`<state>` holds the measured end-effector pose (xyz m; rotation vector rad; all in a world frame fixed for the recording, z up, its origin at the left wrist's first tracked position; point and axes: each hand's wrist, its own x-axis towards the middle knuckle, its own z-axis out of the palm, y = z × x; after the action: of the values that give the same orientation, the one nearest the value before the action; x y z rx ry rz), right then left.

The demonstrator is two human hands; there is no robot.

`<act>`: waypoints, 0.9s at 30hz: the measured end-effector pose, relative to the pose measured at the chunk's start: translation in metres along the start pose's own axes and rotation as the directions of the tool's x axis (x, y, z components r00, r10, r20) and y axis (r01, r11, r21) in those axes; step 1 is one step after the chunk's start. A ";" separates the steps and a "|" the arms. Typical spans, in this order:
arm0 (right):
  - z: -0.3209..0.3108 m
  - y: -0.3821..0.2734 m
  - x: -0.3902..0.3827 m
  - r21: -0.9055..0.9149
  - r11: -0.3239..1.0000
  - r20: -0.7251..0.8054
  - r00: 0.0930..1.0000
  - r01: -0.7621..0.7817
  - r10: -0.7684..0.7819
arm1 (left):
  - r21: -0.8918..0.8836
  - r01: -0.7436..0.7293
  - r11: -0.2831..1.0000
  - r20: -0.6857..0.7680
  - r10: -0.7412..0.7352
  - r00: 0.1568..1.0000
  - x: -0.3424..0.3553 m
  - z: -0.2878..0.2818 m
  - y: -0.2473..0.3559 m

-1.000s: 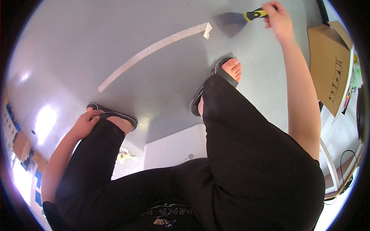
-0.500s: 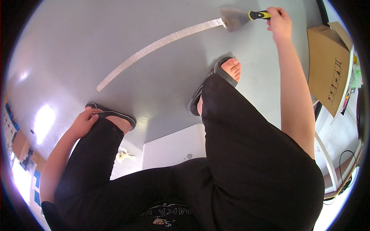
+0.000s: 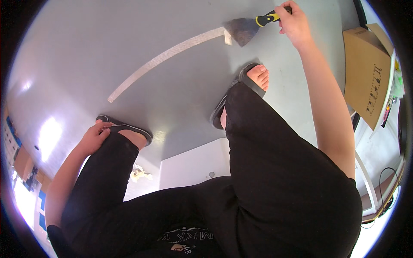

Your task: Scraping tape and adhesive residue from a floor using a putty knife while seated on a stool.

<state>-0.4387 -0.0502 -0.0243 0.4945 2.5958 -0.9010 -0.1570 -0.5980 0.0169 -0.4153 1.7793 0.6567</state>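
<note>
My right hand (image 3: 294, 23) is closed around the black and yellow handle of a putty knife (image 3: 243, 31). The knife's broad metal blade lies against the grey floor, at the right end of a long strip of pale tape (image 3: 172, 50). That end of the tape is lifted and folded over beside the blade; the rest of the strip runs down to the left along the floor. My left hand (image 3: 94, 136) rests on my left knee, empty, with its fingers loosely extended over the black trouser leg.
My feet, in black sandals (image 3: 218, 112), stand on the floor near the tape. A white board-like thing (image 3: 193, 165) with a round fitting lies between my legs. An open cardboard box (image 3: 365, 73) stands at the right, beside a white frame; more boxes line the far left.
My right hand has pushed the putty knife to the left along the tape. A longer piece of the tape's right end now stands peeled and folded. My left hand has stayed put.
</note>
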 end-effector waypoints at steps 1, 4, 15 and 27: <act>0.001 0.000 -0.002 0.069 0.997 0.058 0.997 0.043 -0.047 | -0.015 -0.008 1.000 -0.005 0.008 1.000 -0.001 0.001 -0.003; -0.015 -0.009 0.004 0.137 0.990 0.024 0.999 0.039 -0.042 | -0.025 -0.015 1.000 -0.006 0.015 1.000 -0.002 0.001 -0.004; -0.011 0.073 0.035 0.307 0.951 0.082 0.996 -0.047 0.023 | 0.026 0.033 0.999 0.003 -0.034 0.999 -0.002 0.000 -0.004; -0.008 0.063 0.033 0.280 0.959 0.112 0.990 0.046 -0.081 | -0.021 -0.009 1.000 0.017 0.010 1.000 0.002 -0.003 0.006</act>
<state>-0.4418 0.0080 -0.0654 0.4140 2.3980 -1.2855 -0.1632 -0.5948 0.0174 -0.4145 1.7601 0.6840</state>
